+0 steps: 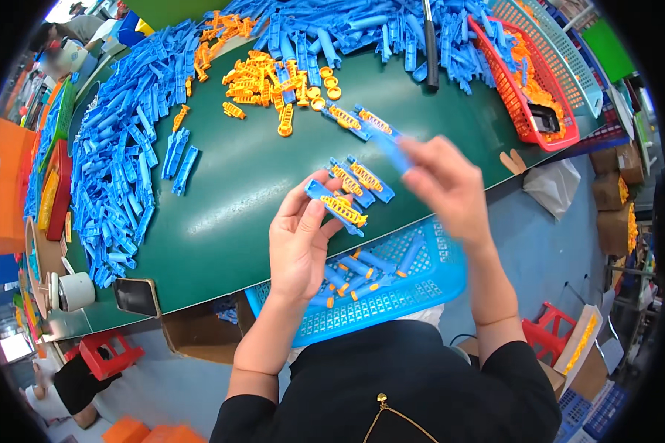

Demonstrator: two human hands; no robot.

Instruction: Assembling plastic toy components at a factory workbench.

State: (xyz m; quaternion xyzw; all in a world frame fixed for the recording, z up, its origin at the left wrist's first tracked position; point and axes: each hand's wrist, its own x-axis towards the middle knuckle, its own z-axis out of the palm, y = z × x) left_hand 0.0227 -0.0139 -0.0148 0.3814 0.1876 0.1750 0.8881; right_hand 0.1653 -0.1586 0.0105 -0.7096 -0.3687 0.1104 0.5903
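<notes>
Desk: dark green top [236, 192], curved by the lens, filling the upper middle of the view.
Stock: blue plastic shells [114, 170] heaped along the left and far edges; orange spring inserts [262, 81] in a smaller pile near the far middle.
Baskets: blue mesh basket [428, 292] at the near edge below the hands, holding finished pieces; red basket [521, 96] at far right, with orange parts inside.
Surroundings: workshop floor with cardboard boxes [613, 192] at right and a red stool [107, 354] lower left; another person sits at far left.
Left hand [299, 244]: grip closed on a blue shell with orange insert [336, 208], held just above the desk edge.
Right hand [447, 181]: fingers pinched on a blue cover piece [391, 151], blurred, raised just right of the other part.
Technique, as judged: keep the lower shell level, align both ends of the cover before pressing, seat the insert flat.
Ready pieces: two filled shells [362, 179] lying between the hands.
</notes>
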